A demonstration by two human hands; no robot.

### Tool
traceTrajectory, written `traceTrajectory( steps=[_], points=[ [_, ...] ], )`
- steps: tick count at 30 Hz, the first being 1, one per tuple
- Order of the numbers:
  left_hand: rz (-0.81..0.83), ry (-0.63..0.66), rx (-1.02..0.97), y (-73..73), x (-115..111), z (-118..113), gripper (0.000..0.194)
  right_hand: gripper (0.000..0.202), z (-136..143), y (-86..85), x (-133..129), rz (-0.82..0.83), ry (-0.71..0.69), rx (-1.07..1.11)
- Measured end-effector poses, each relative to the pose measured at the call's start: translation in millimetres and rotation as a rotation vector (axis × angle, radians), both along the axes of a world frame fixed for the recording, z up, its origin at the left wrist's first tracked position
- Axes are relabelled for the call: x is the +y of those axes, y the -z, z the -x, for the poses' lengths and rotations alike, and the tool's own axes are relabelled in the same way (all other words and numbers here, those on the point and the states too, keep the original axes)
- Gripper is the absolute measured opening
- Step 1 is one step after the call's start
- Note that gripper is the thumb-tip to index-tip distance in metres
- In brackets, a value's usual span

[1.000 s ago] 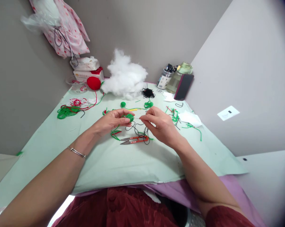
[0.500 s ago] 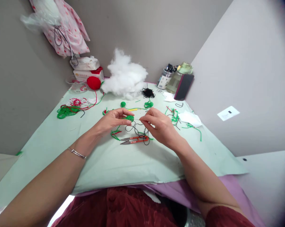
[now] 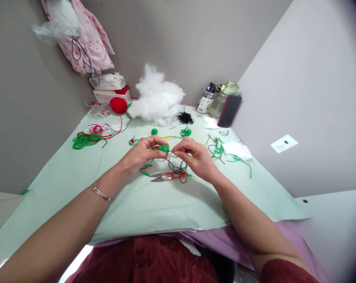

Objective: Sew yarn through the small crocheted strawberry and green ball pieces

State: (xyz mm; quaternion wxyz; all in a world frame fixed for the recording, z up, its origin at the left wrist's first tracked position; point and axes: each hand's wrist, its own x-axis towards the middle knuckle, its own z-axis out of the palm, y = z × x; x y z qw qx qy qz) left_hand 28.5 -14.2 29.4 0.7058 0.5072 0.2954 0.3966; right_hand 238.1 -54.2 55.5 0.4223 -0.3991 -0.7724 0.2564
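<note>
One green crochet piece [image 3: 164, 149] sits gripped in my left hand [image 3: 139, 155], above the table [image 3: 127, 212]; my right hand [image 3: 197, 158] pinches beside it, contents unclear — apparently stitching, next calling for steady tension.

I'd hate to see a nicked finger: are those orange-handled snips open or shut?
Open: the snips lie on the table with a gap between their two pointed blades.

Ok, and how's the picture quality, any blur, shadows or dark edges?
In the head view: soft, even light; a faint shadow on the table below the right hand; a dark, rounded top right corner; arms stretched wide towards the edges; the tip at the right fingers too small to make out.
</note>
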Motion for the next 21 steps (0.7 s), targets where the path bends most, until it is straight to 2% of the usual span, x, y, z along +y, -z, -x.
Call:
traceTrajectory(
  steps=[6, 12, 16, 19, 21],
  points=[
    [-0.049, -0.020, -0.007, -2.0, -3, -2, 0.029, 0.012, 1, 3.0, 2, 0.092, -0.026, 0.113],
    [-0.131, -0.059, 0.063, 0.2, -4, -5, 0.030, 0.011, 5, 8.3, 1, 0.063, -0.012, 0.128],
    [-0.171, -0.017, 0.112, -3.0, -3, 0, 0.035, 0.010, 2, 7.3, 4, 0.011, 0.014, 0.115],
    [-0.257, -0.020, 0.230, -6.7, 0, 9, 0.026, 0.009, -4, 7.4, 8, 0.000, 0.052, 0.108],
    [-0.323, -0.041, 0.317, -8.8, 3, 15, 0.040, 0.008, -8, 8.9, 10, -0.012, 0.069, 0.100]
  ],
)
